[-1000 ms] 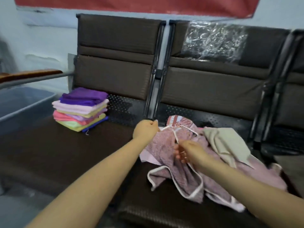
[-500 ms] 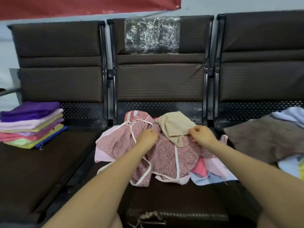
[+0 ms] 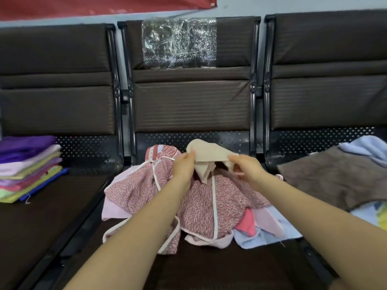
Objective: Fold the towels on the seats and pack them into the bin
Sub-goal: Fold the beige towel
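- Your left hand (image 3: pixel 184 166) pinches one edge of the beige towel (image 3: pixel 206 159), your right hand (image 3: pixel 246 167) grips the other.
- The towel hangs just above the pink speckled cloth (image 3: pixel 196 197) heaped on the middle seat (image 3: pixel 209 266).
- A folded stack (image 3: pixel 27 166) sits on the left seat.

Folded stack (image 3: pixel 27 168) on left seat cut by left edge, full width unseen. Brown towel (image 3: pixel 335 181) and pale blue towel (image 3: pixel 364 147) on right seat cropped at right edge; yellow-green scrap (image 3: pixel 382 214) under them barely visible, kind unclear. Beige towel (image 3: pixel 209 158) partly covered by fingers of both hands, lower folds bunched, shape unreadable. Pile under patterned pink cloth (image 3: pixel 201 197) mostly buried: coral piece (image 3: pixel 248 223) and light blue piece (image 3: pixel 261 237) showing only edges. Red banner (image 3: pixel 100 6) cropped at top. Right-hand fingertips (image 3: pixel 234 167) blurred against cloth.
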`<move>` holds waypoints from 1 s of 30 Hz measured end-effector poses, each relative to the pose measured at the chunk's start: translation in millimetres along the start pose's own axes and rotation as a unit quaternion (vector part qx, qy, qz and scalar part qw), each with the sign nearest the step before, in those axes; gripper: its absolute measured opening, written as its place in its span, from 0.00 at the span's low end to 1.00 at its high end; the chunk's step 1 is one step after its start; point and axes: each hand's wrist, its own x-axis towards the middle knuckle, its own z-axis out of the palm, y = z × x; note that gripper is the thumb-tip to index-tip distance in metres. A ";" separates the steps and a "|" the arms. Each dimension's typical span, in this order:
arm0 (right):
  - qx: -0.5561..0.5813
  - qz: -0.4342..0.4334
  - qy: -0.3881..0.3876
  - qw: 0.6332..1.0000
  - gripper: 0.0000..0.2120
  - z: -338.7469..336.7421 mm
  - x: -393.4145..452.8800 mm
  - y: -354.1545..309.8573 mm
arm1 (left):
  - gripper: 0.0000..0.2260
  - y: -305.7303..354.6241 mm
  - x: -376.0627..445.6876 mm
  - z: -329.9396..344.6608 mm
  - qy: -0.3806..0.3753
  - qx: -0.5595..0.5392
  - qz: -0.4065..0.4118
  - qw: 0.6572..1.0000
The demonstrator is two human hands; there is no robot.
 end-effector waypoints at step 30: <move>0.065 -0.171 -0.119 0.976 0.08 -26.8 -109.3 -82.8 | 0.08 71.1 -100.8 -157.5 -0.081 0.392 0.399 0.825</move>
